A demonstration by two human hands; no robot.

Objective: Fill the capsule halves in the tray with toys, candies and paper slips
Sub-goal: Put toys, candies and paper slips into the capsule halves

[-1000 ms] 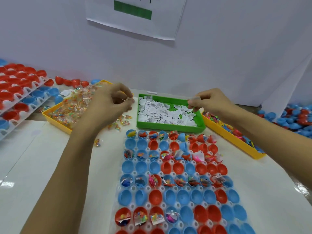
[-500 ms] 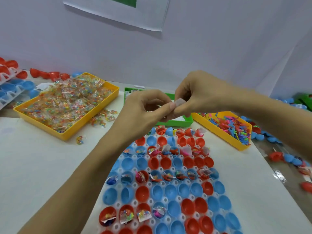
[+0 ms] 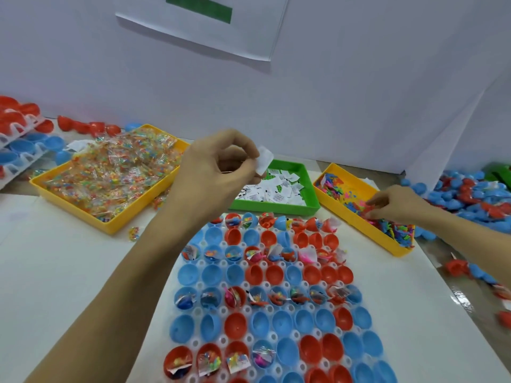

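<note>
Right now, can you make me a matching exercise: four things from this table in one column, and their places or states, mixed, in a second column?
Things:
1. paper slip
2. right hand
3. candy packets
4. green tray

Places or states:
A. piled in the left yellow tray
B. lies between the two yellow trays
C. pinched by the left hand
D. reaching into the small toys

Pairs: 1-C, 2-D, 3-A, 4-B
</note>
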